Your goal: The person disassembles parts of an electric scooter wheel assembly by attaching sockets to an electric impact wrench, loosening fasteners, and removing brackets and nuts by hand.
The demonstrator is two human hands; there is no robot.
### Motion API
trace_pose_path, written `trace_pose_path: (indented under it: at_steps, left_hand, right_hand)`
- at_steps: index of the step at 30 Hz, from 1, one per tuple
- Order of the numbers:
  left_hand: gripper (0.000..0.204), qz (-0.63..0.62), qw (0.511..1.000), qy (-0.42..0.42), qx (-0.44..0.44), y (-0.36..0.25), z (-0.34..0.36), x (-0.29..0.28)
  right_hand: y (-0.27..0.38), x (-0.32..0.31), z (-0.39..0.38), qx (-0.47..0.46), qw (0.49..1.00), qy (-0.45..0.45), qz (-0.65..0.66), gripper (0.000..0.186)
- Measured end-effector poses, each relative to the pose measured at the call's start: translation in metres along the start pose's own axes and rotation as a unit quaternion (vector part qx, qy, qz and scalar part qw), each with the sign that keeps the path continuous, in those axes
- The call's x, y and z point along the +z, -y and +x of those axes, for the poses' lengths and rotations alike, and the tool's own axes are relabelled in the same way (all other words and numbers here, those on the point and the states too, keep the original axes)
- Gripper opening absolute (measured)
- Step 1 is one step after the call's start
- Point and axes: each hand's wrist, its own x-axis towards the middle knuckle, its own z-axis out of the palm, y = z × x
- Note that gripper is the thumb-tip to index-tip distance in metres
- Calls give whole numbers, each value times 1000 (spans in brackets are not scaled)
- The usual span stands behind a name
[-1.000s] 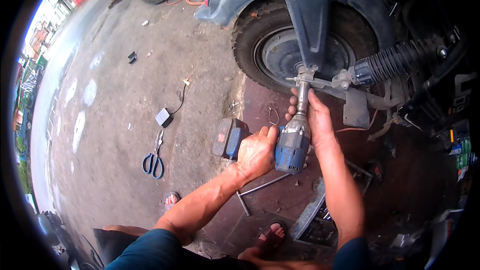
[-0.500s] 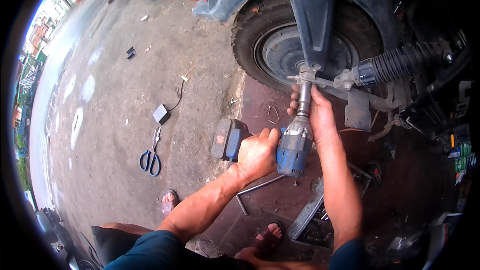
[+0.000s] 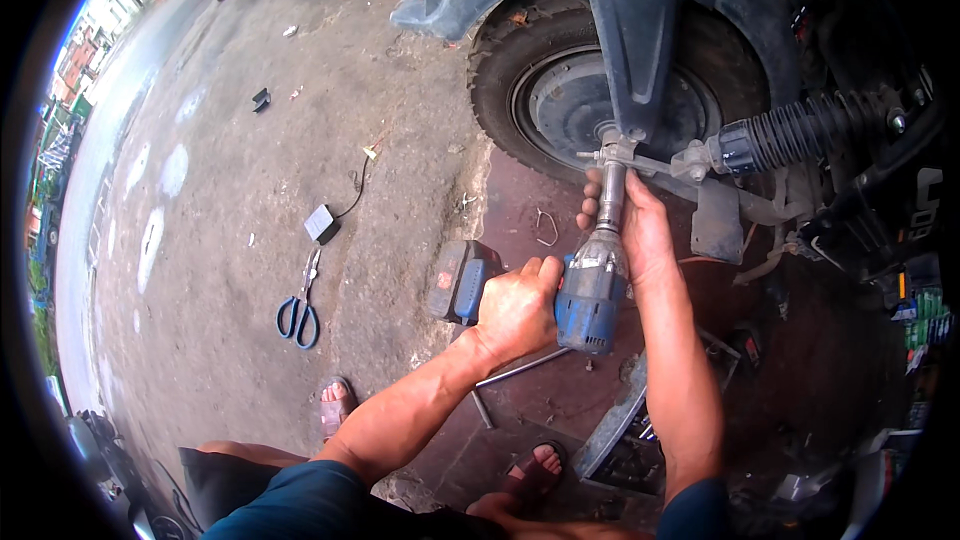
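Note:
My left hand (image 3: 517, 310) is wrapped round the handle of a blue and grey cordless impact wrench (image 3: 588, 305), its battery out to the left. A long metal socket (image 3: 611, 190) on the wrench's nose reaches the axle end of the scooter wheel (image 3: 565, 100); the nut itself is hidden. My right hand (image 3: 645, 230) steadies the socket and nose, thumb on the right side and fingertips curled round the left. Above the socket, the grey mudguard's arm (image 3: 640, 60) comes down to the axle.
A shock absorber (image 3: 800, 135) slants off to the right of the axle. Blue-handled scissors (image 3: 300, 315) and a small grey box with a wire (image 3: 322, 224) lie on the concrete at left. A bent metal bar (image 3: 520, 370) and a metal tool tray (image 3: 612, 430) lie below the wrench.
The socket's markings and shine look different, while both hands keep their holds. The whole view has shifted very slightly.

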Motion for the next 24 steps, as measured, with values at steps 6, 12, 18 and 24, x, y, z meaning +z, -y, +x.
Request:
trace_pose_path:
  at_steps: [6,12,18,24]
  left_hand:
    - [26,-11,1000,-7,3,0,-1,0]
    - [25,-11,1000,-4,-2,-1,-2,-3]
    - [25,-21,1000,-5,1,-3,0,-5]
    - [26,-7,1000,-5,5,-1,-1,-2]
  right_hand:
    - [0,2,-1,-2,1000,-8,0,42]
    - [-1,4,-1,1,1000,-4,9,41]
    - [1,4,-1,-3,1000,-15,0,41]
    - [0,-1,-1,4,1000,3,12,44]
